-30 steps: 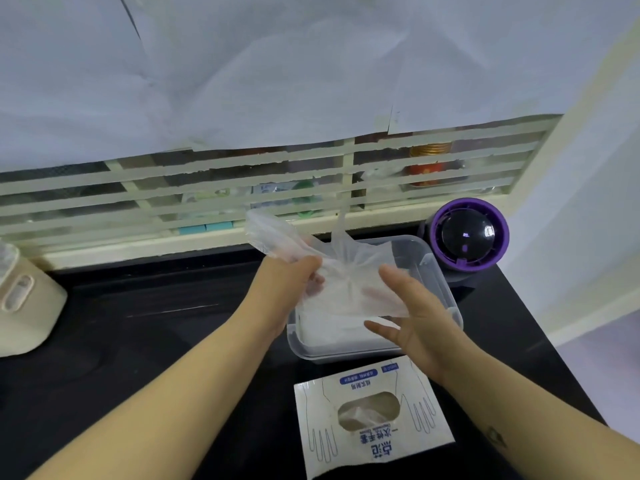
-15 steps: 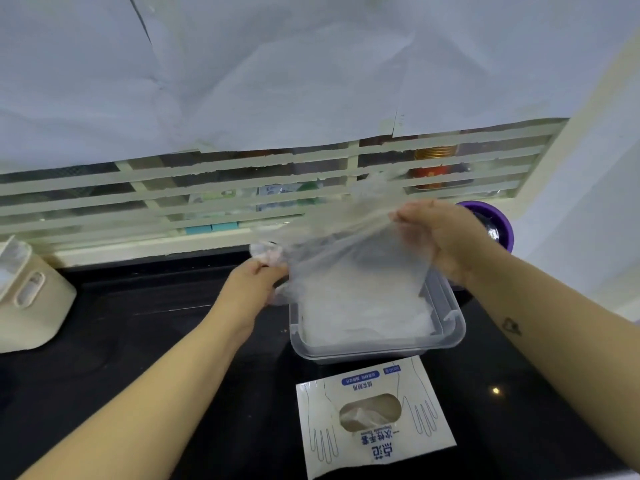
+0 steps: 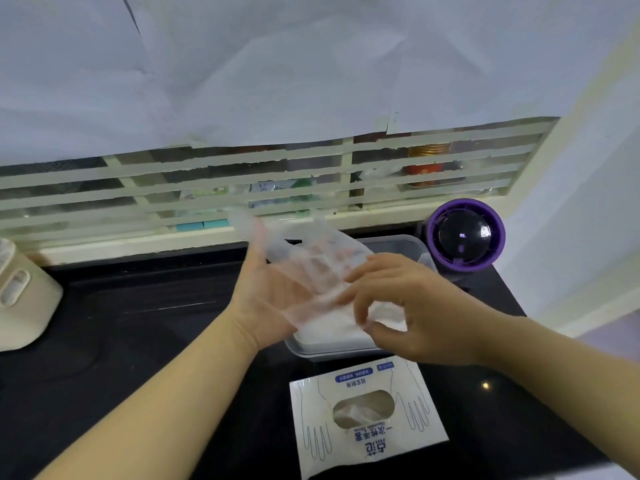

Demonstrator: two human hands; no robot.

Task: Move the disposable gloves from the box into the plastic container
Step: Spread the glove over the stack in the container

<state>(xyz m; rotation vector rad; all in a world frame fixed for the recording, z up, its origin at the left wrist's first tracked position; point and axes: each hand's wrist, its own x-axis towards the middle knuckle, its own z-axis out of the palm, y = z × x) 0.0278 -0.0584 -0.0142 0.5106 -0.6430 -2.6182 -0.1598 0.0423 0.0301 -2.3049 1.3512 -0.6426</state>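
A clear disposable glove [image 3: 313,256] is spread above the plastic container [image 3: 410,243], which stands on the black counter and holds a white heap of gloves [image 3: 332,332]. My left hand [image 3: 270,299] is palm up with straight fingers under the glove. My right hand [image 3: 415,313] comes from the right, its curled fingers pinching the glove's near edge. The white glove box [image 3: 367,441] lies flat in front of the container, with crumpled gloves showing through its oval opening.
A round purple-rimmed object [image 3: 464,235] stands right behind the container. A beige appliance [image 3: 20,299] sits at the counter's left edge. A slatted window grille [image 3: 242,188] and a sill run along the back. The black counter [image 3: 138,323] stretches left of the box.
My right hand came down from the glove's raised far corner to its near edge. My left hand opened, palm up, under the glove. The glove sank from stretched high to lying over my left fingers.
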